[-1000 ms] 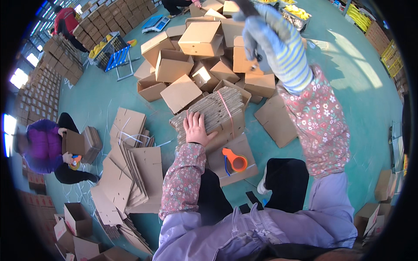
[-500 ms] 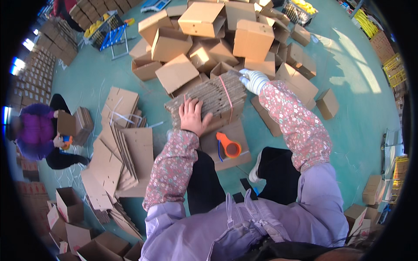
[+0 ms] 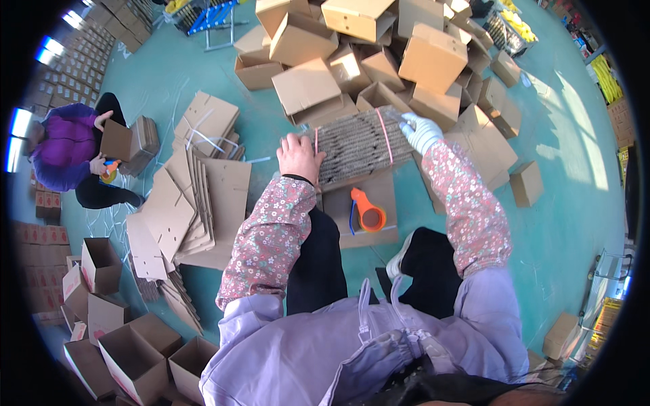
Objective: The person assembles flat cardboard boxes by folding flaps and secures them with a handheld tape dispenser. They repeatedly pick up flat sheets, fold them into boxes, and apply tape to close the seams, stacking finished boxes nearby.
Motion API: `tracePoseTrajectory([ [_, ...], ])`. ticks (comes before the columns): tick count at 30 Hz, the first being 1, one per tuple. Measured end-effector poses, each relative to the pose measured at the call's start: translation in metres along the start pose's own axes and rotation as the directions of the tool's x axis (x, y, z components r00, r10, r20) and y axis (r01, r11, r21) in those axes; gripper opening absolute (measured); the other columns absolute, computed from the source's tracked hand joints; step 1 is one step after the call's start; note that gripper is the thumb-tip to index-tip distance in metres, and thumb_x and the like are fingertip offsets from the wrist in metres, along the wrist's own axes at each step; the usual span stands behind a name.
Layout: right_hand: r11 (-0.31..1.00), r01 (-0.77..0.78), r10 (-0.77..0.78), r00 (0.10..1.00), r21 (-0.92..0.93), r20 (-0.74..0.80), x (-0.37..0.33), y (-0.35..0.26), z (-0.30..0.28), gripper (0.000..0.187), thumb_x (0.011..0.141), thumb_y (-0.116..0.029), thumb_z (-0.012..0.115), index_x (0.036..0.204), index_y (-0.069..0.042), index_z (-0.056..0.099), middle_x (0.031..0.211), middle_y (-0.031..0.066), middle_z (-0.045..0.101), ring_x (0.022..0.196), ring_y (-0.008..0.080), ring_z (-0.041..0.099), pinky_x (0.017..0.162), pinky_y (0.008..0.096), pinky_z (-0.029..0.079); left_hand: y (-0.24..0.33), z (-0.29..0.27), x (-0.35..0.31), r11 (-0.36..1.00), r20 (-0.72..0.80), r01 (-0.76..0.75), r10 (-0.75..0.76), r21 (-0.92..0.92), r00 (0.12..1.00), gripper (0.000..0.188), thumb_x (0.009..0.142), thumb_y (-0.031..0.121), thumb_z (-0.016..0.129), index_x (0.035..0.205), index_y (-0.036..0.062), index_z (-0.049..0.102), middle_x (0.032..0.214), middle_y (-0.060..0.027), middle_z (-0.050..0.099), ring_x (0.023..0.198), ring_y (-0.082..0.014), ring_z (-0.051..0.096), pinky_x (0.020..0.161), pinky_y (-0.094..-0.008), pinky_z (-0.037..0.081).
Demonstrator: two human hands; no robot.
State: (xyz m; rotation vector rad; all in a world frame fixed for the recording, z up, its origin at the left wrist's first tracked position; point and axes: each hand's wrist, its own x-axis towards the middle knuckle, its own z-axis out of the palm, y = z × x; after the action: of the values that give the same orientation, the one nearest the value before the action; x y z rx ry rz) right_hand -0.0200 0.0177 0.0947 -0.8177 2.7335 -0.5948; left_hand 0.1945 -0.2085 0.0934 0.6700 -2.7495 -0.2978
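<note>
A bundle of flattened cardboard boxes (image 3: 352, 147), corrugated edges facing up, is bound with two pink straps in front of me. My bare left hand (image 3: 298, 158) grips its left end, fingers over the top edge beside one strap. At the opposite end, my right hand (image 3: 422, 132), in a pale striped glove, is closed around the right edge. Whether that glove also holds something small, I cannot make out. Just below the bundle, an orange tape dispenser (image 3: 369, 211) lies on a flat cardboard sheet (image 3: 332, 218) between my legs.
Beyond the bundle rises a heap of formed cardboard boxes (image 3: 308, 88). To the left lie fanned flat cartons (image 3: 172, 210) and a strapped stack (image 3: 206, 125). Open boxes (image 3: 135, 352) crowd the lower left. Another person (image 3: 71, 145) handles a box at far left.
The bundle has turned to lie more level, its right end coming nearer, with both my hands at its ends. My view has shifted, so the surroundings appear displaced.
</note>
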Motion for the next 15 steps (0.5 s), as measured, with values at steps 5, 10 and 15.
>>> tracePoseTrajectory([
  [5,0.981,-0.065,0.065,0.998,-0.182,-0.005,-0.008,-0.013,-0.008,0.037,0.085,-0.039,0.047,0.117,-0.023,0.055,0.105,0.0109,0.062,0.096,0.0302,0.058,0.085,0.0407,0.045,0.019,0.005,0.017,0.974,0.272,0.224,-0.225,0.035,0.936,0.042,0.071,0.033,0.071,0.097,0.0046,0.054,0.098,-0.0173,0.055,0.087,-0.0333,0.061,0.072,-0.0425,0.05],
  [10,0.992,-0.104,0.107,0.993,-0.075,0.042,-0.015,-0.021,-0.015,0.035,0.086,-0.037,0.048,0.116,-0.019,0.055,0.101,0.0142,0.062,0.093,0.0329,0.059,0.082,0.0422,0.045,0.031,0.0,0.01,0.951,0.267,0.273,-0.304,0.146,0.915,0.039,0.074,0.032,0.068,0.096,0.0026,0.055,0.089,-0.0164,0.064,0.085,-0.0336,0.063,0.073,-0.0409,0.051],
  [15,0.994,-0.106,0.106,0.992,-0.018,0.062,-0.023,-0.017,-0.014,0.032,0.087,-0.035,0.048,0.112,-0.017,0.055,0.099,0.0149,0.063,0.091,0.0339,0.059,0.081,0.0434,0.045,0.029,0.0,0.005,0.937,0.363,0.267,-0.335,0.226,0.869,0.028,0.079,0.03,0.061,0.09,0.0044,0.062,0.088,-0.0165,0.066,0.086,-0.0293,0.064,0.073,-0.0399,0.051],
])
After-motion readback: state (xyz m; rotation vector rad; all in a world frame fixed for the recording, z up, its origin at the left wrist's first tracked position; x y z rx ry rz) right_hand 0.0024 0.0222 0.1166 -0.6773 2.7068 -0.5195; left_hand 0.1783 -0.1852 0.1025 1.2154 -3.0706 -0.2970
